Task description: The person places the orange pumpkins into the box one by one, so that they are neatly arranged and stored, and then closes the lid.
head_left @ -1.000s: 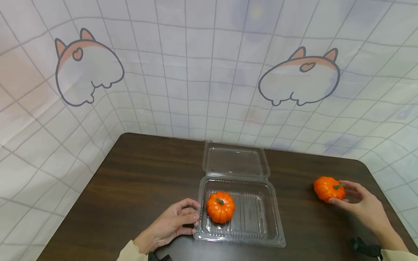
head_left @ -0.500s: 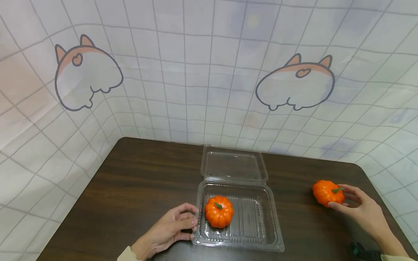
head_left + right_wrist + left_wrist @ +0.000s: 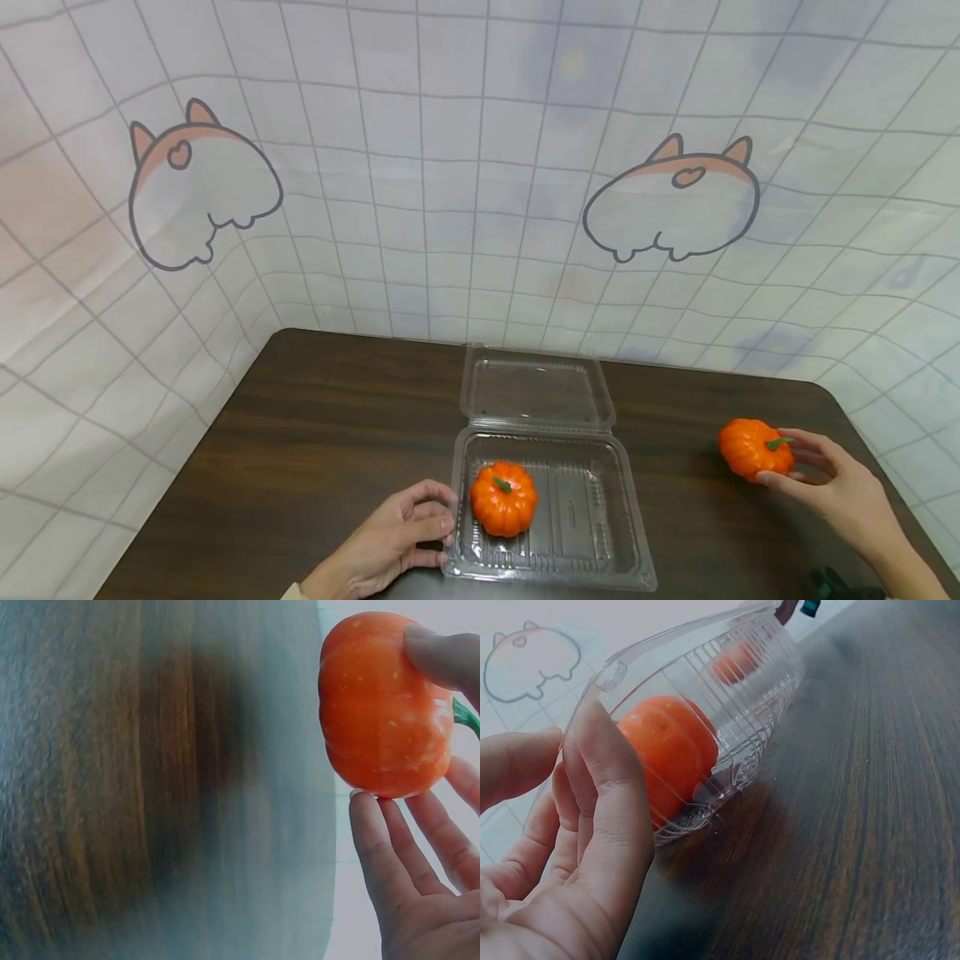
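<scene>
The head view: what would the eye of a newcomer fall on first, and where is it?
Probably a bright orange pumpkin in the left part of the open clear container, whose left edge the left hand pinches. A second pumpkin is held by the right hand, toward the right side of the dark table. Behind, a cartoon animal at left and another cartoon at right mark the pale gridded backdrop.

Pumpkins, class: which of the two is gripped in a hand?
The right-hand pumpkin, outside the box, with its stem turned toward the right hand gripping it. The other pumpkin sits inside the box, stem upward.
</scene>
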A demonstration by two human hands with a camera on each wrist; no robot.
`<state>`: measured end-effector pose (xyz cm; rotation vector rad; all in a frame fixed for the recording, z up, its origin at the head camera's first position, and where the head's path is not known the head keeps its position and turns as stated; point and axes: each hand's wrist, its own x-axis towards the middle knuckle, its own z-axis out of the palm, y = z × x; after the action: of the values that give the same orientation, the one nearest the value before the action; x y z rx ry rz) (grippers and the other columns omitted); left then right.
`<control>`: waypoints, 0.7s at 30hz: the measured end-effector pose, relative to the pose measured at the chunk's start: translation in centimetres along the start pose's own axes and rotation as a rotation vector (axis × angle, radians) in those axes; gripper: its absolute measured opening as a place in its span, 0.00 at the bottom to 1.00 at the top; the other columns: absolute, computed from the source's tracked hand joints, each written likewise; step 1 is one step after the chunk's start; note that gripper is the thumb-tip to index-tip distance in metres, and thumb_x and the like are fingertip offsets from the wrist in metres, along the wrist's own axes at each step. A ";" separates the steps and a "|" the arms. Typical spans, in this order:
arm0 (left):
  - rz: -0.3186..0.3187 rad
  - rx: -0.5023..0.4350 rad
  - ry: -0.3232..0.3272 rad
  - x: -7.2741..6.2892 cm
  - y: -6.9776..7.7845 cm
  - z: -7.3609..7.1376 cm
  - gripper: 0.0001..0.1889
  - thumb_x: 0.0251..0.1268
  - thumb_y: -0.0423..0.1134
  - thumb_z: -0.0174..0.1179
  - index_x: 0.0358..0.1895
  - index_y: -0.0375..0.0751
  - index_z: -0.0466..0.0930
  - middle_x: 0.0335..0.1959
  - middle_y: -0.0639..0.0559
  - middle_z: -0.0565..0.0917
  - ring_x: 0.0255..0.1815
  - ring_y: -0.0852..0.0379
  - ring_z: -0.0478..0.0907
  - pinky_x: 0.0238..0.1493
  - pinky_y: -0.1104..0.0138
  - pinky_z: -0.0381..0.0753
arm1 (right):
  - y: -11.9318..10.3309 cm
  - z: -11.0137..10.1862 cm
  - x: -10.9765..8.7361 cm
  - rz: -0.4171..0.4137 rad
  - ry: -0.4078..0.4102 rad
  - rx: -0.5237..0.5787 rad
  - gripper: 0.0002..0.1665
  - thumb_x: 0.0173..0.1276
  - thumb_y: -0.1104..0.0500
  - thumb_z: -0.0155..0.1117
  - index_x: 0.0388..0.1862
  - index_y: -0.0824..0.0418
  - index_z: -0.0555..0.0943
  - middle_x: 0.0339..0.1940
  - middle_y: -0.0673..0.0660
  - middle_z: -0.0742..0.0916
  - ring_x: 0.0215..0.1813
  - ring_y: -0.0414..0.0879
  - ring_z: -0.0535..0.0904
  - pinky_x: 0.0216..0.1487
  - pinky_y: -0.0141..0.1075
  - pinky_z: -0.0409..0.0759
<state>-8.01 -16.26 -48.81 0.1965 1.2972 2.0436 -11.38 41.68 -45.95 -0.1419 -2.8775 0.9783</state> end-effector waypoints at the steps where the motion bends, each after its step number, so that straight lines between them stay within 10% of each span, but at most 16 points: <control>1: -0.001 -0.005 -0.005 0.0 0.0 0.0 0.15 0.75 0.32 0.60 0.58 0.46 0.70 0.38 0.59 0.82 0.41 0.63 0.81 0.43 0.70 0.88 | 0.0 0.0 0.0 -0.001 0.002 0.006 0.47 0.61 0.42 0.79 0.73 0.59 0.71 0.55 0.29 0.76 0.43 0.05 0.65 0.33 0.21 0.81; 5: -0.009 -0.013 -0.010 0.0 0.0 -0.1 0.15 0.75 0.32 0.60 0.59 0.46 0.69 0.38 0.59 0.82 0.41 0.62 0.81 0.44 0.70 0.88 | -0.3 -0.1 -0.2 -0.015 0.005 0.036 0.46 0.62 0.44 0.79 0.74 0.58 0.71 0.48 0.15 0.67 0.44 0.05 0.68 0.33 0.21 0.81; 21: 0.001 -0.014 -0.043 0.0 -0.1 -0.3 0.14 0.77 0.32 0.58 0.59 0.45 0.69 0.40 0.58 0.82 0.42 0.62 0.81 0.45 0.71 0.88 | -2.2 -0.2 -0.1 -0.062 0.002 0.095 0.45 0.63 0.50 0.79 0.75 0.59 0.69 0.51 0.16 0.70 0.46 0.08 0.72 0.36 0.20 0.83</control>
<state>-8.13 -16.40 -49.01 0.2334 1.2560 2.0376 -11.42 40.02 -44.48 -0.0467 -2.8087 1.0993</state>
